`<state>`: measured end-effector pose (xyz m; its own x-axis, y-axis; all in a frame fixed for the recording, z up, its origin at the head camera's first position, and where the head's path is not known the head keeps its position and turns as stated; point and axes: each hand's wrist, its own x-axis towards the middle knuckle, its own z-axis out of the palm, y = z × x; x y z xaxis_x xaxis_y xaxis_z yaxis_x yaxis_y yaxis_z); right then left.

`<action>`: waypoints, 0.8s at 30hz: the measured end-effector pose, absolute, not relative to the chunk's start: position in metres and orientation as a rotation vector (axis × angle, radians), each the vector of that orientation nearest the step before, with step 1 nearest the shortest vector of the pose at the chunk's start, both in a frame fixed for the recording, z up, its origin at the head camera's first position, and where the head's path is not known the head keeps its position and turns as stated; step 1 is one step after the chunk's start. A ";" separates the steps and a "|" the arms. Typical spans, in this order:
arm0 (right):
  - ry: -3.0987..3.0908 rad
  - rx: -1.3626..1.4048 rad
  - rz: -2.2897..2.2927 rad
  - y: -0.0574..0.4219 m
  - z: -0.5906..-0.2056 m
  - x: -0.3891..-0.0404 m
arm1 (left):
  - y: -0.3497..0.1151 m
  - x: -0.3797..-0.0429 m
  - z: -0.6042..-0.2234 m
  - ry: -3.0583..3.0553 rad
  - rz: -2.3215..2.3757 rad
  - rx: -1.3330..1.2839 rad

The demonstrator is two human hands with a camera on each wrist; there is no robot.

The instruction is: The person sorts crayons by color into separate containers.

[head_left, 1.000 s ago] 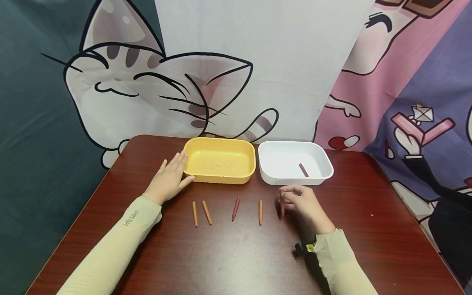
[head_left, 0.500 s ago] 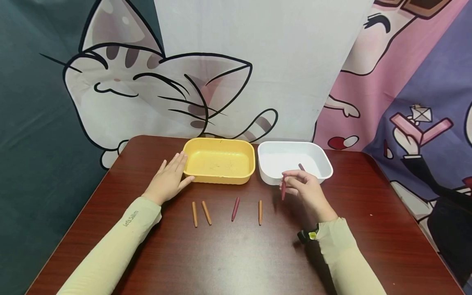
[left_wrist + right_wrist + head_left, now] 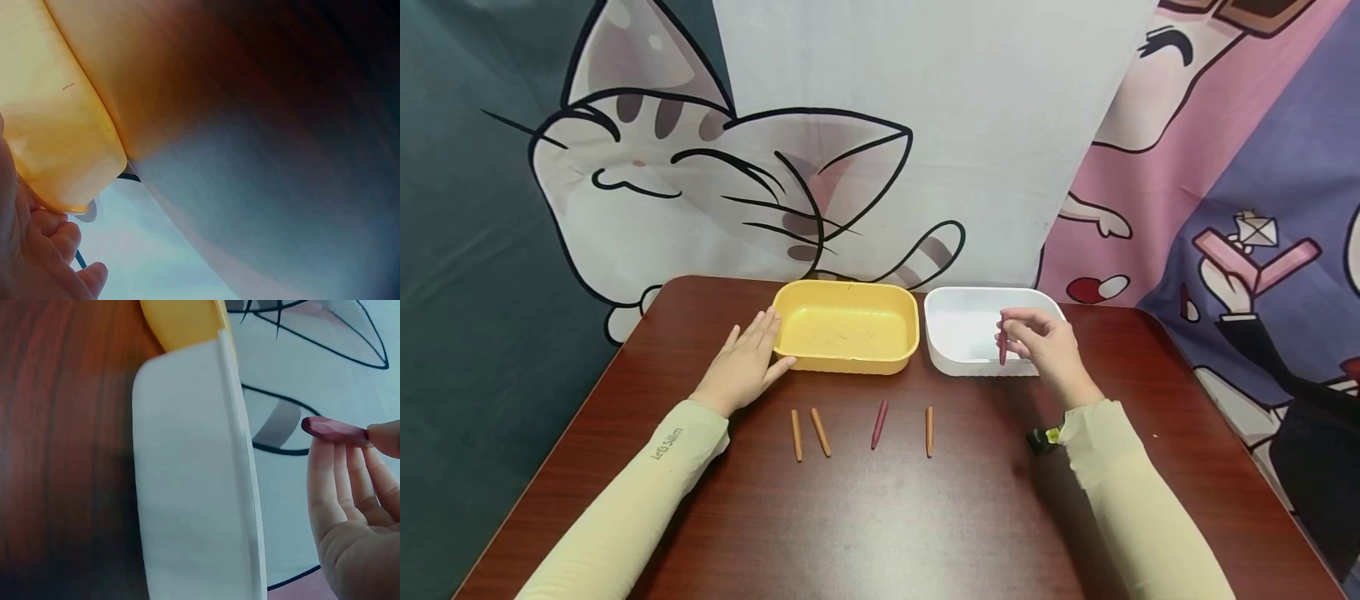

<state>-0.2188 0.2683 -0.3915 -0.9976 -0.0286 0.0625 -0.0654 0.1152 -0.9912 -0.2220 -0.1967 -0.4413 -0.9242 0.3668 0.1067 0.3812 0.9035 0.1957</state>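
The crayon (image 3: 1003, 340) is pinched by the right hand (image 3: 1047, 350) (left hand (image 3: 739, 362) laid straight-fingered at the yellow tub (image 3: 846, 365)), probably light but snappy, so best held mid-length.

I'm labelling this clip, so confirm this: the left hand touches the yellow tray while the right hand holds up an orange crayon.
The colour is wrong: the right hand holds up a dark red crayon, as the right wrist view shows. The left hand does touch the yellow tray.

White tray (image 3: 951, 365): right front corner hidden behind right hand (image 3: 1047, 350).
Desk (image 3: 820, 525): near edge cut off, head view.
Yellow tray (image 3: 850, 365): floor marks (image 3: 844, 338) too small to tell.
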 end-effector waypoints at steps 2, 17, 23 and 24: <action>-2.356 0.075 2.017 0.270 -0.389 -0.225 | -0.197 -0.222 -0.441 -3.002 -0.333 -0.589; -2.741 0.027 1.449 0.275 -0.406 -0.271 | -0.199 -0.223 -0.443 -3.001 -0.336 -0.579; -2.838 -0.078 1.251 0.275 -0.410 -0.275 | -0.196 -0.224 -0.443 -2.996 -0.332 -0.586; -2.845 -0.093 1.240 0.275 -0.409 -0.274 | -0.196 -0.223 -0.442 -2.995 -0.332 -0.586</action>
